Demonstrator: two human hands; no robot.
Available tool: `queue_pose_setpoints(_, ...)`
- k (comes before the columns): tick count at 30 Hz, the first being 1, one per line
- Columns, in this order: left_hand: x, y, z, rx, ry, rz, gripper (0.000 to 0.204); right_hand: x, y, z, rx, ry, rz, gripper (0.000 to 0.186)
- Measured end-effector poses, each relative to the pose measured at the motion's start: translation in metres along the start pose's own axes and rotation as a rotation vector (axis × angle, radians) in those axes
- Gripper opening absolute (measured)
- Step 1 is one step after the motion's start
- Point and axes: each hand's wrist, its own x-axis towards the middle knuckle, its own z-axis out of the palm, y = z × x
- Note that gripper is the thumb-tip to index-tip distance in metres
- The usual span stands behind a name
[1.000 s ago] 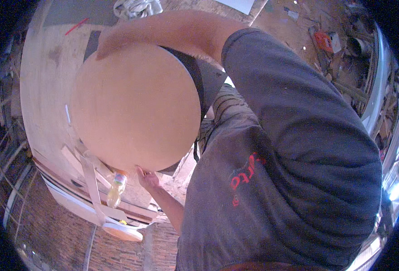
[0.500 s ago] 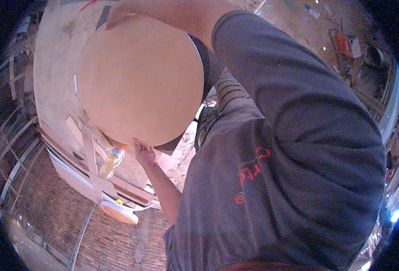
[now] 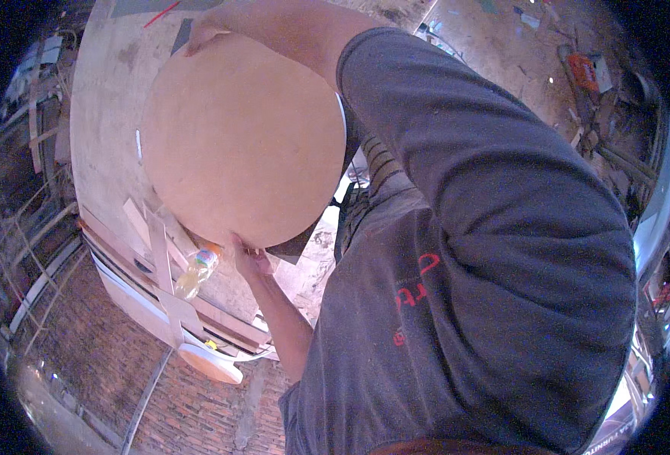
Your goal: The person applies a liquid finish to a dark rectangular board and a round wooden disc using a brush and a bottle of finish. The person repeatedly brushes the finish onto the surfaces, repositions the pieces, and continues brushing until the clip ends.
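A large round board, tan and smooth like wood, fills the space in front of me, its flat face toward me. My left hand is closed on its lower rim, thumb on the face and the other fingers partly hidden behind the edge. Along the upper left rim, my right hand grips the board, its arm reaching across the top; most of its fingers are hard to see. A dark flat piece shows from behind the board's lower right edge.
Beside my left hand a clear bottle of yellowish liquid with an orange cap lies among wood strips on the pale worktable. A red stick lies at the far end. Beyond are a brick surface and an orange object on the littered floor.
The surroundings have shifted slightly right in the picture. Both hands keep their hold on the round board, which has barely moved against the table.
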Motion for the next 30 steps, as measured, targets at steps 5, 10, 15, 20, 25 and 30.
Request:
queue_pose_setpoints(5, 0.0, -0.003, 0.001, 0.03, 0.015, 0.009, 0.053, 0.008, 0.007, 0.006, -0.015, -0.024, 0.008, 0.066)
queue_pose_setpoints(10, -0.01, -0.001, 0.006, 0.036, 0.009, 0.047, 0.053, 0.024, 0.009, 0.008, -0.05, -0.066, 0.001, 0.067)
queue_pose_setpoints(15, -0.003, -0.003, -0.004, 0.008, -0.006, 0.023, 0.052, 0.046, 0.015, 0.007, -0.057, -0.158, -0.018, 0.068)
queue_pose_setpoints(20, 0.001, -0.009, -0.019, 0.022, -0.06, 0.06, 0.055, 0.063, 0.024, -0.003, 0.01, -0.309, -0.026, 0.062)
queue_pose_setpoints(25, 0.01, -0.017, -0.034, -0.059, -0.041, 0.017, 0.064, 0.042, 0.02, -0.035, 0.295, -0.553, 0.048, 0.053)
queue_pose_setpoints(30, 0.007, -0.01, -0.038, -0.091, -0.086, -0.073, 0.071, 0.041, 0.026, -0.028, 0.383, -0.544, 0.035, 0.054)
